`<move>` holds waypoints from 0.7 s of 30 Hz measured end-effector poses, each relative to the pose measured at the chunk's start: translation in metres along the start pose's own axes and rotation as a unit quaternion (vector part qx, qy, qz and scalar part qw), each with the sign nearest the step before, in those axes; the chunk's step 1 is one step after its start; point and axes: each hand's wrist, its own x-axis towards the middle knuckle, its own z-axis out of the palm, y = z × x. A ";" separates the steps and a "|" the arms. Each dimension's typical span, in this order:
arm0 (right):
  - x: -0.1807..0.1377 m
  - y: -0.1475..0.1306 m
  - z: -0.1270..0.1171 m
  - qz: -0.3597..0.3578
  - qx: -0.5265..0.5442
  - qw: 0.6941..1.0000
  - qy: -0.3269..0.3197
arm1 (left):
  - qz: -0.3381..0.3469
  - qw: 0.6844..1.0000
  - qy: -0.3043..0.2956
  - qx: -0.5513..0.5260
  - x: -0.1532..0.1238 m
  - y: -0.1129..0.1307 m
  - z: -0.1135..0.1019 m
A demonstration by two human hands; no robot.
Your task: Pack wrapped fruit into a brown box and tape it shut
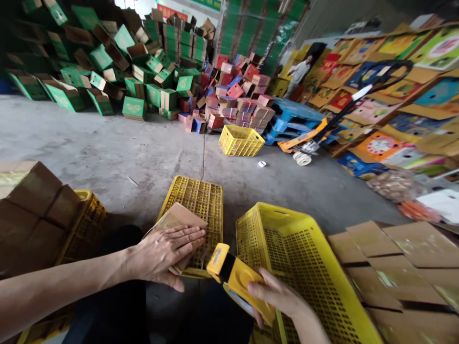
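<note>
My left hand (pixel 168 251) lies flat, fingers stretched out, on top of a small brown cardboard box (pixel 177 215). Beneath the box is an upturned yellow plastic crate (pixel 197 191) with a gridded base. Wrapped in the fingers of my right hand (pixel 274 294) is a yellow tape dispenser (pixel 236 282) with a black band near its head. Its head points left, close to the crate's front edge and apart from the box. Part of a pale tape roll shows under the dispenser. The box's near side is mostly hidden by my left hand.
A large yellow crate (pixel 310 224) stands beside my right hand. Cardboard boxes are stacked at left (pixel 34 215) and right (pixel 394 267). Farther off are another yellow crate (pixel 242 141), a pallet jack (pixel 308 138), blue pallets (pixel 294 114), piled green cartons (pixel 134 107) and a person (pixel 299 74).
</note>
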 end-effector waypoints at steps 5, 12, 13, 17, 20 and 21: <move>0.004 0.008 -0.001 0.019 -0.010 0.999 0.032 | -0.003 1.000 0.009 -0.016 0.000 0.001 -0.004; 0.033 0.001 0.010 0.055 -0.027 0.998 0.025 | -0.034 0.997 0.049 -0.055 -0.005 -0.001 -0.010; 0.036 0.001 0.012 0.058 -0.023 0.998 0.025 | -0.048 0.995 0.061 -0.064 -0.006 -0.001 -0.010; 0.044 -0.003 0.018 0.076 -0.021 0.996 0.028 | -0.136 0.980 0.124 -0.082 -0.013 -0.005 -0.008; 0.047 -0.012 0.023 0.087 -0.034 0.995 0.025 | -0.263 0.941 0.189 -0.101 -0.021 -0.016 -0.007; 0.048 -0.016 0.024 0.088 -0.038 0.995 0.025 | -0.320 0.917 0.203 -0.127 -0.024 -0.021 -0.007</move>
